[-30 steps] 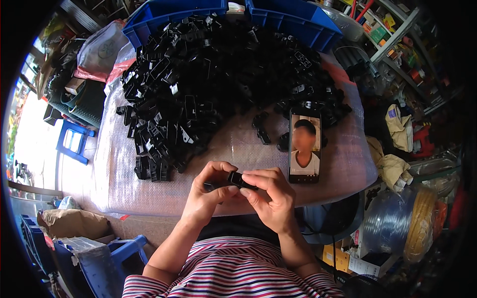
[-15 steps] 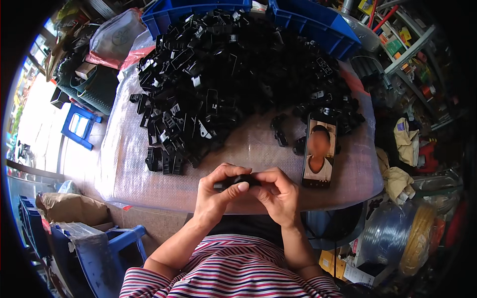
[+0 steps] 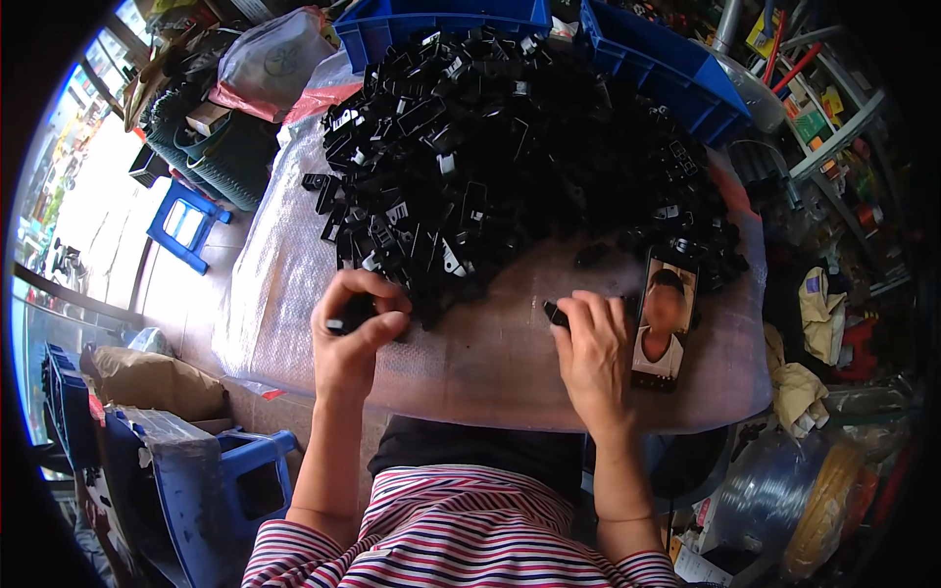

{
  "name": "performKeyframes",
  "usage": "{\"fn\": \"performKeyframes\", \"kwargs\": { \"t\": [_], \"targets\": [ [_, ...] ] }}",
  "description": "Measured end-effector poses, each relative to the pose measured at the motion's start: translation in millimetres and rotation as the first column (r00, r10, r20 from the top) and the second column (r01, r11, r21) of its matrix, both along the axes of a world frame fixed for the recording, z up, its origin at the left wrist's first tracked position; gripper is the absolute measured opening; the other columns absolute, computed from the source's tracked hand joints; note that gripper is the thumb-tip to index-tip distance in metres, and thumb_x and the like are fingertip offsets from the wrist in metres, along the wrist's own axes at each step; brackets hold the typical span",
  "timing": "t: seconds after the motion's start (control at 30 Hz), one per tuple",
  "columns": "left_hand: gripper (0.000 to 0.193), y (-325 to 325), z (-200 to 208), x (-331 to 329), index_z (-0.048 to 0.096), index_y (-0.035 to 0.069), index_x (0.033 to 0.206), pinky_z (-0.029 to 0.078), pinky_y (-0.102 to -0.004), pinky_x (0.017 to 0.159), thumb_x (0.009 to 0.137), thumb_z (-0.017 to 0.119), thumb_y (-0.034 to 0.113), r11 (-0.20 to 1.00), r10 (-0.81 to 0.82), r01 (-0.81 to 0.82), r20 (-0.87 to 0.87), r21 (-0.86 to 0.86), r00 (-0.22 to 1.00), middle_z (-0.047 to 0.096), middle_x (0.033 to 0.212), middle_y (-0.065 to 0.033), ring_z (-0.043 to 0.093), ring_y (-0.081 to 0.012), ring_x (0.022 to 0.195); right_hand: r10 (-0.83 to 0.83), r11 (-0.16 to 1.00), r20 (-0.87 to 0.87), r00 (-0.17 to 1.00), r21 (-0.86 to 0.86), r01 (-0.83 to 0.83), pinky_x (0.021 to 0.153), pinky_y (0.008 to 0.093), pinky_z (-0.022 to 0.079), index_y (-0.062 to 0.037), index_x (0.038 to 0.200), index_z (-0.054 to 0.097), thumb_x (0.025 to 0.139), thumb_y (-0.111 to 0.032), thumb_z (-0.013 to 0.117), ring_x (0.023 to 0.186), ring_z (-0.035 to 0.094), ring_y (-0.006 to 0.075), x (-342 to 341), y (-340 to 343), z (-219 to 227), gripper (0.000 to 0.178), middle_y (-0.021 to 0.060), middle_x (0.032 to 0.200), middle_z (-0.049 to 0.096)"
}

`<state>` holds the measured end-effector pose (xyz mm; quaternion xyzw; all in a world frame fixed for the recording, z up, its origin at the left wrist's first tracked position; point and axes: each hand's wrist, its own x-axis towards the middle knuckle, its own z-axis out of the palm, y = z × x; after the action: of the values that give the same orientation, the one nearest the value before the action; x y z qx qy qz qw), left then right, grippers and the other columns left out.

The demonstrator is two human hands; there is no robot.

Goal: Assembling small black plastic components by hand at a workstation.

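At the left front of the pile, my left hand (image 3: 358, 323) curls its thumb and fingers around a black plastic part (image 3: 359, 310); a pale end of it shows by the palm. Other black parts lie just beyond these fingers. My right hand (image 3: 593, 348) is over the table to the right, fingertips closed on a small black plastic part (image 3: 556, 314) that sticks out on its left side. A large heap of black plastic parts (image 3: 549, 147) covers the far half of the table. Between the hands lies the bare woven table cover (image 3: 490, 363).
A phone (image 3: 665, 328) showing a person on its screen stands close beside my right hand. Blue bins (image 3: 676, 73) border the heap at the back. Blue stools (image 3: 186, 223) stand left on the floor; a wire spool (image 3: 774, 490) sits at the lower right.
My hands have parted from around one black part: the left moved left to the heap's front edge, the right moved right and took hold of another part. The view has shifted slightly.
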<state>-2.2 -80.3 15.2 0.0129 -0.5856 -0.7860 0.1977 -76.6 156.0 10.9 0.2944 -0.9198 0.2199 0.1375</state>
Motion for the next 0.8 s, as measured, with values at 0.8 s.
{"fn": "performKeyframes", "kwargs": {
  "t": [0.8],
  "targets": [
    [0.041,51,0,-37,0.061,0.011,0.109,0.04,-0.0347,0.074,0.069,0.072,0.013,0.05,-0.055,-0.047,-0.05,-0.998,0.997,0.058,0.103,-0.0045,0.055,-0.0239,0.09,0.162,0.835,0.227,0.96,-0.55,-0.011,0.071,0.0261,0.049,-0.0011,0.097,0.058,0.074,-0.005,0.077,0.081,0.06,0.0195,43,28,-16,0.029,0.0104,0.095,0.06]
  ]
}}
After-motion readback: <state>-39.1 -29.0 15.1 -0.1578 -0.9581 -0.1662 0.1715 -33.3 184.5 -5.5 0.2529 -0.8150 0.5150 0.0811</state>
